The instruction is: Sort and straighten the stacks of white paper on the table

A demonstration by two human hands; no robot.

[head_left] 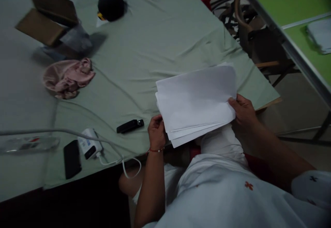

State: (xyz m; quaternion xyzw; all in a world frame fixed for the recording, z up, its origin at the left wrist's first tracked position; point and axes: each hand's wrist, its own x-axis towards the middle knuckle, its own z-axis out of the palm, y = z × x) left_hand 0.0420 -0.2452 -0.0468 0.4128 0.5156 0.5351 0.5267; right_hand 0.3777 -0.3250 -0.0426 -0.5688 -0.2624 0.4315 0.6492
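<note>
A loose stack of white paper sheets [195,97] is spread between my hands, its edges slightly fanned at the left and bottom. My right hand [243,110] grips the stack's right edge, thumb on top and fingers beneath. At the left edge, my left hand [157,133] is closed, its curled fingers against the sheets; the fingertips are partly hidden. The stack is above the table's front edge and my lap. Left of my left hand lies a slim black object with a shiny end, like a stapler [130,126].
A pale green cloth [165,45] covers the table. On the left are a phone [72,159], a white power bank [90,143] with a cable, a pink cloth [69,77] and an open cardboard box [48,24]. A black cap [111,3] lies farther back; a green table [297,0] stands right.
</note>
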